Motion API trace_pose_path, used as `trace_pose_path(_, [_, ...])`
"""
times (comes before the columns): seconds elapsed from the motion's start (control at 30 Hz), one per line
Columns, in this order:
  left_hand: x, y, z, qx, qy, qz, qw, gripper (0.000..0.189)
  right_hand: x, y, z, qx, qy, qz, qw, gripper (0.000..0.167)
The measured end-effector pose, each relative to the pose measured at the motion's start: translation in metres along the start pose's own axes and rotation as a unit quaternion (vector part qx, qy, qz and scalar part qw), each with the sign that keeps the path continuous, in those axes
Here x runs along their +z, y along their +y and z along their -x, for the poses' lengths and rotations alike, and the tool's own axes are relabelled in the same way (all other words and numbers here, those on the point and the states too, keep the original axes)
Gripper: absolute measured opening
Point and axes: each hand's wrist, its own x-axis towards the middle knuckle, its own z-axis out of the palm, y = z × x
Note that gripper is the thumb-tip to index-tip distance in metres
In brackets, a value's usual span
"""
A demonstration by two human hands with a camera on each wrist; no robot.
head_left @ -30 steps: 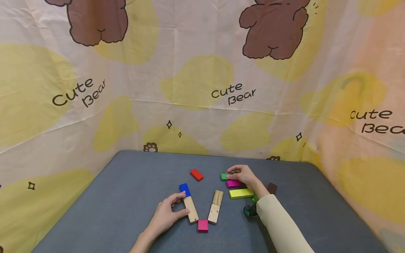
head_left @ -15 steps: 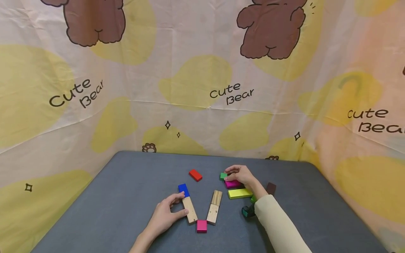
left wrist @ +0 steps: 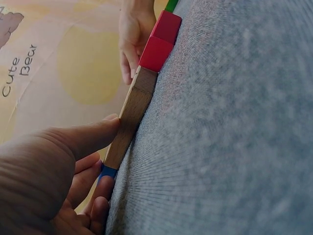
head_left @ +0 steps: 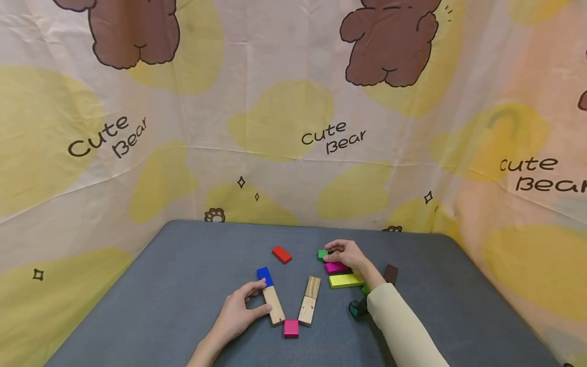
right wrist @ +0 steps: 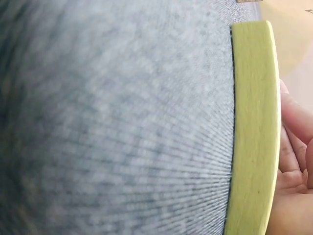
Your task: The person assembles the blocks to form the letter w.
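My left hand [head_left: 239,309] touches the row at left with its thumb on a plain wooden block [head_left: 274,306]. Its forefinger rests at a blue block [head_left: 264,276], which meets the wooden block end to end. Out at the back right, my right hand [head_left: 346,256] pinches a small green block [head_left: 322,255] between thumb and fingers. Beneath that hand lie a magenta block [head_left: 336,268] and a long yellow block [head_left: 345,281]. In the right wrist view the yellow block [right wrist: 253,127] hides most of the fingers.
Two wooden blocks [head_left: 310,300] form a second slanting row, with a pink block [head_left: 291,329] at the foot between both rows. A red block [head_left: 282,254] lies farther back. Behind my right wrist are a dark brown block [head_left: 391,274] and a partly hidden green one [head_left: 365,289].
The head view has shifted slightly. My right fingertips have come a little farther left over the green block. My left hand keeps its place on the blocks.
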Motion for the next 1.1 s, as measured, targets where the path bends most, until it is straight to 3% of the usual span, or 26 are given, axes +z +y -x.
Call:
trace_pose_path(0.4, [0.001, -0.001, 0.004, -0.011, 0.005, -0.006, 0.9999, 0.056, 0.004, 0.0, 0.001, -0.017, -0.007, 0.041, 0.999, 0.028])
trace_pose_path(0.77, [0.003, 0.003, 0.0, 0.011, 0.015, -0.002, 0.9998, 0.055, -0.016, -0.006, 0.02, -0.078, -0.093, 0.123, 0.985, 0.033])
trace_pose_path(1.1, [0.003, 0.003, 0.002, -0.002, 0.012, 0.0, 0.9999, 0.055, -0.017, -0.009, 0.036, -0.055, -0.134, 0.085, 0.9859, 0.037])
